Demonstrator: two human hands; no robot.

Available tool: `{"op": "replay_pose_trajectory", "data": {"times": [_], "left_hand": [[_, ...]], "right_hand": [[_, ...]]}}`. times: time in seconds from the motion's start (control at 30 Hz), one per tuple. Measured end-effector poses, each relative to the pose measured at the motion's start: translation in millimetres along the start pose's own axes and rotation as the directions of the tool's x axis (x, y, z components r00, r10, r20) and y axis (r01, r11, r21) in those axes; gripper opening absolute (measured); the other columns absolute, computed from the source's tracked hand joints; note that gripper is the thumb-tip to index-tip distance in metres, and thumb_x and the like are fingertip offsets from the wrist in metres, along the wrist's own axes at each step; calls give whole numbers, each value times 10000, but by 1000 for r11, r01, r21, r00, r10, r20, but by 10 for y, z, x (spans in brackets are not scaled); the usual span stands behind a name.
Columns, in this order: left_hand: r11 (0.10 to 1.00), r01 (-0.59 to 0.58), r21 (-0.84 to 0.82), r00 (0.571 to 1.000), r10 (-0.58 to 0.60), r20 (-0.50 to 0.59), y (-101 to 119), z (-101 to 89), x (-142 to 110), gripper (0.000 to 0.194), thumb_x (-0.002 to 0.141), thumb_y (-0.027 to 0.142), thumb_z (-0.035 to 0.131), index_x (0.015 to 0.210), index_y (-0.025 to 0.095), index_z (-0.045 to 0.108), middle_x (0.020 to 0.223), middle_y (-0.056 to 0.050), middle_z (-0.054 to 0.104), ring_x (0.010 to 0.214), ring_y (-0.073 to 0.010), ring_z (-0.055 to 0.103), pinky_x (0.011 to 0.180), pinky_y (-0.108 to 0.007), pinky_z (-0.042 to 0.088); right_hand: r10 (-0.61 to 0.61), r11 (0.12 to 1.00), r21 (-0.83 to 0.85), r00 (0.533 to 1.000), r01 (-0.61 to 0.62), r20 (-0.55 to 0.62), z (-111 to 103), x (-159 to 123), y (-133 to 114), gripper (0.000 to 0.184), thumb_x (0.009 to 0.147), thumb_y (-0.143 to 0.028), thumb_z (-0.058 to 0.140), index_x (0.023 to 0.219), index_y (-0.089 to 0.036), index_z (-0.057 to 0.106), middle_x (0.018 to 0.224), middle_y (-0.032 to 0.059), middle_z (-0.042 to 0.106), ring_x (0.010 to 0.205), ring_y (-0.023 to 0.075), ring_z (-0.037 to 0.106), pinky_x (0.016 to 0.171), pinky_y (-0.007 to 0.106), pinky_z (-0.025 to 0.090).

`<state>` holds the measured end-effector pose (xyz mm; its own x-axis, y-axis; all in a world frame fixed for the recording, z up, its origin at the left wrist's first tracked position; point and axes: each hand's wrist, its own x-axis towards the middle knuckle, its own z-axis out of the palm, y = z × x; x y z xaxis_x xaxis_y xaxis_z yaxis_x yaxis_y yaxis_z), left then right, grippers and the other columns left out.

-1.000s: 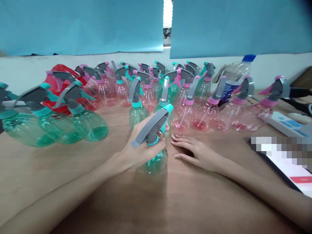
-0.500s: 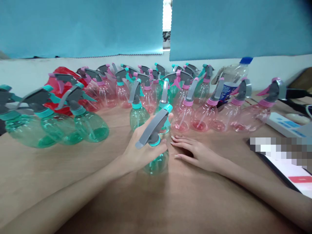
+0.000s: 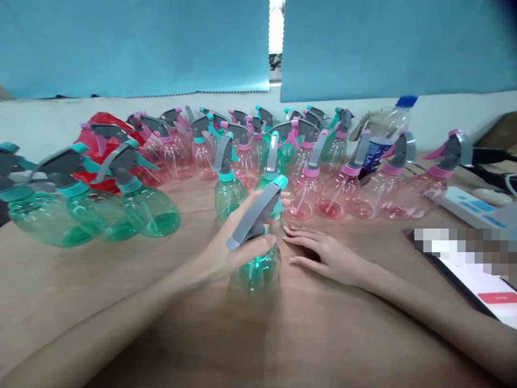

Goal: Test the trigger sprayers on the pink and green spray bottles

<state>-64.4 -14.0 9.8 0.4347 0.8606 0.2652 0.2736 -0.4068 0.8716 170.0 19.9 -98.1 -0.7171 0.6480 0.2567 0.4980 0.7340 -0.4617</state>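
My left hand [image 3: 232, 237] is closed round the neck of a green spray bottle [image 3: 257, 269] with a grey and turquoise trigger head. My thumb lies across the neck on the near side, and my fingers reach round the far side by the trigger. The bottle stands upright on the wooden table [image 3: 194, 334]. To its right, my right hand [image 3: 327, 253] rests flat on the table with its fingers stretched out, holding nothing. Just behind are two green spray bottles [image 3: 230, 194] and a row of pink spray bottles [image 3: 339, 194].
At the left stand several green spray bottles [image 3: 151, 210], with a red plastic bag [image 3: 105, 121] behind them. More bottles crowd the back near the wall. On the right are a large clear bottle with a blue cap [image 3: 398, 116], a white device [image 3: 468, 205] and a lit screen [image 3: 476, 280].
My left hand has shifted slightly, and its thumb sits a little higher across the bottle's neck. The bottle has barely moved. My right hand stays where it was.
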Motion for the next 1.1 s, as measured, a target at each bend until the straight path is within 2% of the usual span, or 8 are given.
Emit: {"op": "replay_pose_trajectory", "data": {"times": [0.13, 0.37, 0.47, 0.63, 0.7, 0.8, 0.9, 1.1], "left_hand": [[999, 41, 13, 999, -41, 22, -7, -34, 13, 454, 757, 278, 600, 1196, 249, 488, 1050, -49, 647, 863, -223, 667, 639, -302, 541], [996, 23, 82, 999, -19, -47, -64, 44, 28, 552, 743, 202, 589, 1277, 271, 470, 1187, -58, 618, 936, -218, 665, 665, -285, 531], [993, 14, 118, 997, -6, -72, -77, 72, 28, 604, 738, 186, 570, 1322, 288, 458, 1202, -52, 635, 820, -187, 664, 684, -311, 537], [994, 8, 111, 997, 0, -74, -19, 84, 41, 614, 710, 156, 554, 1315, 228, 478, 1147, -66, 655, 657, -143, 609, 672, -319, 532], [996, 4, 91, 997, 3, -78, -11, 88, 36, 621, 717, 162, 558, 1328, 233, 469, 1171, -66, 651, 670, -146, 616, 668, -312, 532], [996, -28, 87, 996, 35, -78, -44, 95, 10, 628, 761, 157, 562, 1363, 283, 437, 1308, -47, 597, 830, -164, 647, 761, -310, 536], [994, -45, 99, 997, 51, -66, -92, 99, -13, 624, 806, 183, 575, 1393, 311, 404, 1391, -42, 541, 921, -178, 650, 764, -302, 541], [990, -15, 138, 993, 31, -112, -104, 109, -5, 558, 797, 184, 589, 1334, 280, 469, 1290, -48, 601, 851, -171, 658, 693, -288, 542]], "right_hand": [[6, 1000, -1, 1000, -6, 5, -1, 3, -3, 496, 930, -474, 526, 1351, -212, 533, 1405, 88, 552, 1340, 256, 461, 1104, 465, 401], [11, 1000, -21, 1000, -11, 27, -11, 4, -14, 511, 940, -483, 501, 1357, -189, 525, 1415, 99, 541, 1342, 256, 458, 1103, 461, 402], [7, 1000, -25, 1000, -6, 25, -10, 3, -12, 507, 942, -483, 497, 1355, -191, 526, 1417, 97, 539, 1342, 255, 458, 1102, 458, 405], [8, 1000, -21, 1000, -7, 21, -8, 2, -6, 492, 938, -480, 506, 1346, -207, 537, 1409, 89, 548, 1337, 260, 464, 1100, 465, 407], [11, 999, -31, 1000, -10, 29, -9, 1, -6, 498, 943, -483, 495, 1348, -196, 535, 1417, 89, 540, 1341, 257, 459, 1103, 459, 404], [9, 999, -32, 1000, -8, 28, -10, 1, -7, 508, 942, -482, 497, 1351, -183, 532, 1420, 96, 536, 1345, 255, 453, 1106, 453, 401], [6, 1000, -14, 1000, -6, 12, -8, 0, -8, 500, 933, -473, 517, 1352, -200, 534, 1410, 95, 546, 1342, 259, 459, 1103, 459, 403], [-1, 1000, -1, 1000, 1, 6, -13, 2, -14, 497, 931, -472, 521, 1357, -217, 531, 1411, 95, 544, 1340, 270, 462, 1101, 481, 403]]}}
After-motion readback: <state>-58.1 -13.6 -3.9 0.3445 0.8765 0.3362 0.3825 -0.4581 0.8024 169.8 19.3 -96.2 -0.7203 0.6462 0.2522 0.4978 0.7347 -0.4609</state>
